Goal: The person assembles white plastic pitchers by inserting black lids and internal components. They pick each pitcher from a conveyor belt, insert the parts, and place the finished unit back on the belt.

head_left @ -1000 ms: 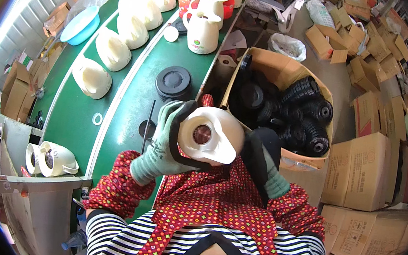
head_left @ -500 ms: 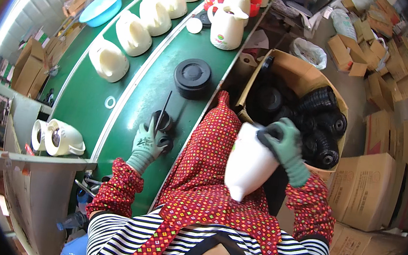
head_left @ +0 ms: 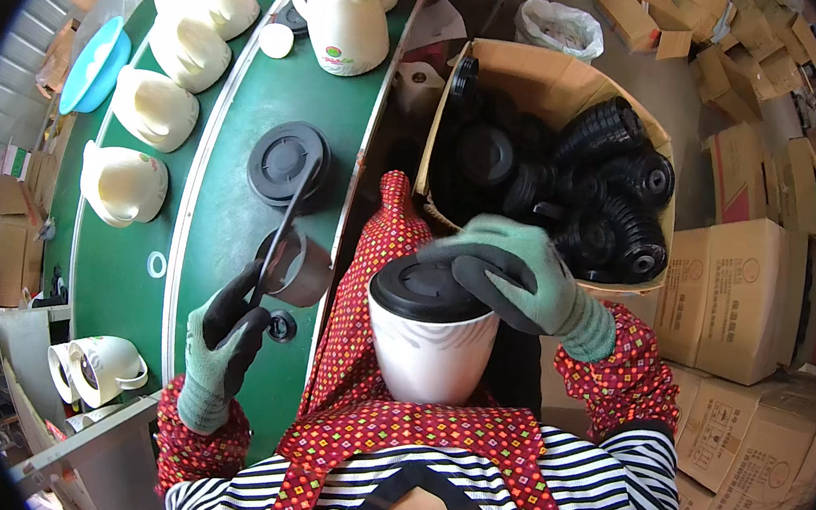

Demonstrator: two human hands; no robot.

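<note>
My gloved left hand (head_left: 222,340) is closed on a thin dark stick (head_left: 292,217) that slants up across a brownish round pot (head_left: 305,274) on the green bench. Whether the stick's end is inside the pot, I cannot tell. In my lap a white tapered jug body (head_left: 428,358) stands with a black ridged round cap (head_left: 429,288) on its upper end. My gloved right hand (head_left: 516,277) rests over this cap, fingers curled against its right side. A small black ring-like part (head_left: 281,326) lies beside my left hand. Farther up the bench sits a stack of black discs (head_left: 288,163).
Cream jugs (head_left: 148,110) line the bench's left side, with more jugs (head_left: 345,26) at the far end. A carton (head_left: 662,143) of black round parts stands right of my knees. Cardboard boxes (head_left: 746,294) are piled further right. A blue basin (head_left: 97,68) sits far left.
The white jug body has turned from tilted to upright, and the black cap now shows on top under my right hand. My left hand has shifted left, still with the stick. The view has moved.
</note>
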